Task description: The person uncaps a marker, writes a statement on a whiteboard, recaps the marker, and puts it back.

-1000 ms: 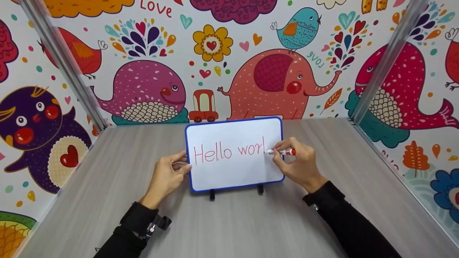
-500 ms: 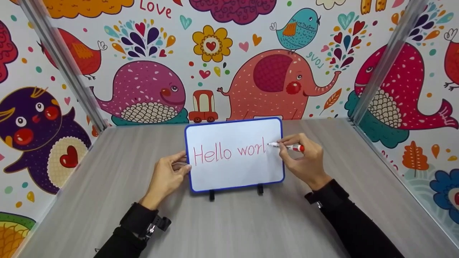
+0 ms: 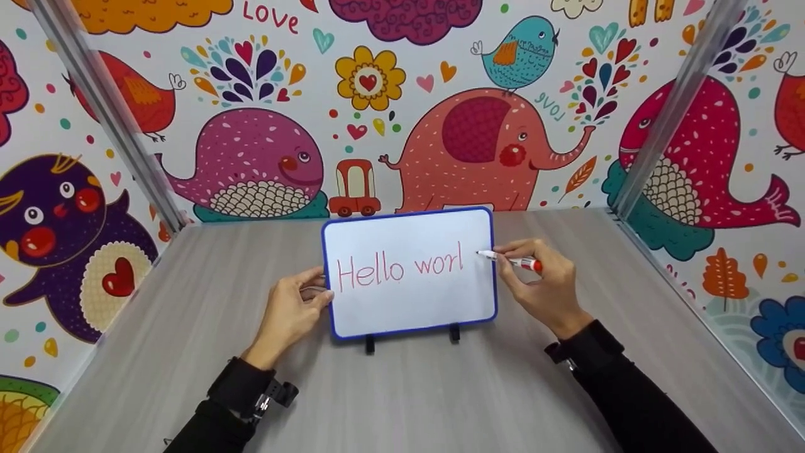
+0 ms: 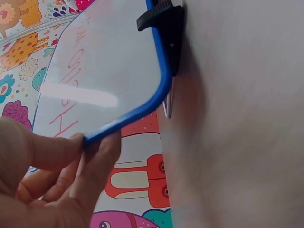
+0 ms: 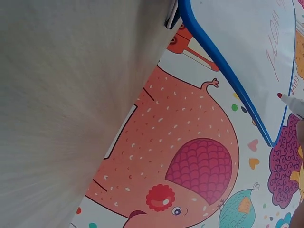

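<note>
1. Bright, even light fills the head view; the red lettering (image 3: 395,270) on the whiteboard (image 3: 409,308) and the patterned wall (image 3: 465,176) look sharp.
2. Its wide angle makes the metal posts (image 3: 108,113) at left and right splay outward.
3. In the left wrist view, a white streak of glare crosses the whiteboard, and a soft shadow falls on the tabletop (image 4: 247,118).
4. The right wrist view is duller, its tabletop smeared and grainless.

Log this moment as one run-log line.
left hand: grips blue-framed rectangular whiteboard | right hand: holds white-and-red marker | red handwriting: "Hello worl" | marker tip: right of last letter, contact unclear
</note>
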`<state>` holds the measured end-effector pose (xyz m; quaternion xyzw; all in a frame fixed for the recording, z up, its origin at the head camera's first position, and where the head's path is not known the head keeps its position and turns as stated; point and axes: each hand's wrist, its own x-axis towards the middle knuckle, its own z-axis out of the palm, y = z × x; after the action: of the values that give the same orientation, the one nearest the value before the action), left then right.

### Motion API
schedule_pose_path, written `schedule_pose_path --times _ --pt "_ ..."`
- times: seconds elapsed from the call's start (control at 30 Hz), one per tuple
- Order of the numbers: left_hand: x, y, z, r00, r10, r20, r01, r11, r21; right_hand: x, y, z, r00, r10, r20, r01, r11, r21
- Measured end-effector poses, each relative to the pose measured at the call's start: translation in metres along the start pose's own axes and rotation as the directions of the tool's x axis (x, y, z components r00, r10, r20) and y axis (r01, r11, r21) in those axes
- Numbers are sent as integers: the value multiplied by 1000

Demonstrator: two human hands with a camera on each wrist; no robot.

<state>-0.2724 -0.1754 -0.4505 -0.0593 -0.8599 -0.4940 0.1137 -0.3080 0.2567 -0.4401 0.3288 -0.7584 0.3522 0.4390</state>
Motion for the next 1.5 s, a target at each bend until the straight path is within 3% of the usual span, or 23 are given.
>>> schedule_pose_path --times 0.8,1.5 --pt "1 2 -1 1000 -19 16 19 999 -38 -1 0 9 1000 4 5 -4 1000 -28" --pt "-1 0 -1 999 -30 12 31 996 -83 -4 -5 15 998 7 69 -6 1000 -8"
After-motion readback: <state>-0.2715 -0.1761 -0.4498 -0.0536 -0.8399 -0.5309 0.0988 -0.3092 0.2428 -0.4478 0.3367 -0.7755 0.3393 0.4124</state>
